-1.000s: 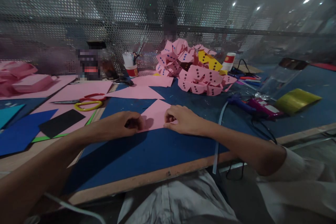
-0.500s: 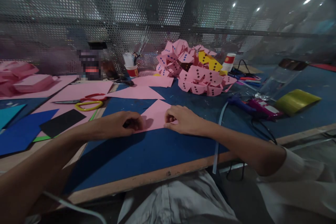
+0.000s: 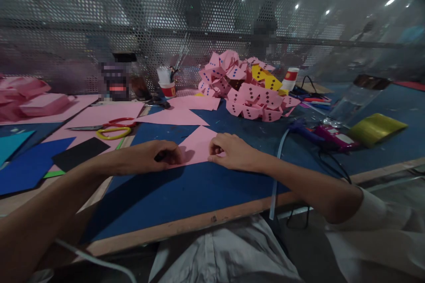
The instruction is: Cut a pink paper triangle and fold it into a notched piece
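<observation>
A piece of pink paper (image 3: 198, 145) lies on the blue tabletop (image 3: 179, 199), its pointed corner facing away from me. At its left end my left hand (image 3: 164, 155) has its fingers curled down on the edge. My right hand (image 3: 229, 150) pinches the paper's right side between thumb and forefinger. Both hands cover parts of the sheet. Just behind it lies another pink paper sheet (image 3: 175, 117). Scissors (image 3: 114, 131) with red and yellow handles rest to the left, beyond my left forearm.
Folded pink paper pieces with dark dots (image 3: 255, 99) are heaped at the back. On the right are a glue gun (image 3: 305, 135), a yellow roll (image 3: 376, 129) and a clear jar (image 3: 352, 101). Blue card (image 3: 33, 166) and black card (image 3: 79, 154) lie left. A red cup (image 3: 168, 89) holds tools.
Both hands stay on the pink paper in nearly the same pose. The whole view has shifted very slightly.
</observation>
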`<state>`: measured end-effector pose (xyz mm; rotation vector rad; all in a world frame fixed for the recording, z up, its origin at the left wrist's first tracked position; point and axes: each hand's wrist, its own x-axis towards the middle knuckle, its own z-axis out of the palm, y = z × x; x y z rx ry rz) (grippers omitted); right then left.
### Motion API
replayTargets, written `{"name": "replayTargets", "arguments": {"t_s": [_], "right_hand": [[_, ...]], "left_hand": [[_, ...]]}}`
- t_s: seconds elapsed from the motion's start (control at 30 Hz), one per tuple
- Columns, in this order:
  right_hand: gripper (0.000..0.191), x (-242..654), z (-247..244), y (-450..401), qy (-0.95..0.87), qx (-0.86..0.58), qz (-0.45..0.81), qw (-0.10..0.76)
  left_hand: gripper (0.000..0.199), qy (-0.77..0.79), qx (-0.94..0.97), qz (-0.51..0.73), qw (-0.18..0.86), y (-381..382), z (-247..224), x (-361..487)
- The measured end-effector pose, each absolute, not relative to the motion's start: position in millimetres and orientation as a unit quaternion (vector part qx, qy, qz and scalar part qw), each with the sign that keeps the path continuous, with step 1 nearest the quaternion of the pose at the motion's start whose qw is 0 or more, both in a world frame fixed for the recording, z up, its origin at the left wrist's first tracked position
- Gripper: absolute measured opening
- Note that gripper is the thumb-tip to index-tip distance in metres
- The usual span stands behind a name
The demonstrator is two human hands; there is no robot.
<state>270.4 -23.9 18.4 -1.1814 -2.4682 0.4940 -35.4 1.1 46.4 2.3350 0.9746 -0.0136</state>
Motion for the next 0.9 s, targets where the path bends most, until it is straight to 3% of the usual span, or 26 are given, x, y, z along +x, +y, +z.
{"name": "replayTargets", "arguments": {"t_s": [0.9], "right_hand": [[0.014, 271, 19, -24, -0.873, -0.421, 0.172, 0.173]], "left_hand": [[0.035, 0.424, 0.862, 0.035, 0.275, -9, 44, -51]]}}
